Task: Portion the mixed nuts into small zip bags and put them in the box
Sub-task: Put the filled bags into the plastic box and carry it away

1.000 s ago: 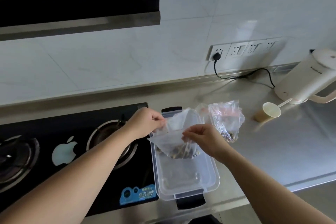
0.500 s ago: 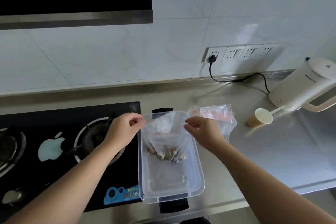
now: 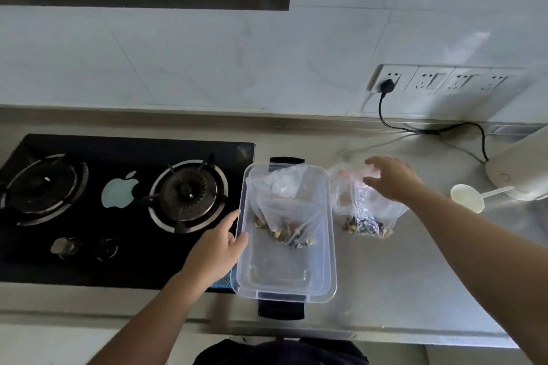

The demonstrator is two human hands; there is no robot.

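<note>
A filled zip bag [image 3: 284, 216] lies inside the clear box [image 3: 331, 249], free of both hands. The left hand [image 3: 218, 249] rests relaxed fingers against the box's left wall. The right hand [image 3: 391, 179], fingers spread and holding nothing, hovers over the bag of mixed nuts [image 3: 360, 216] just right of the box.

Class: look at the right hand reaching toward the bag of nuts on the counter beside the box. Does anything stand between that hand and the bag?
Nothing visible does. The right hand hovers open right over the top of the bag of nuts, which lies on the counter just right of the box.
</note>
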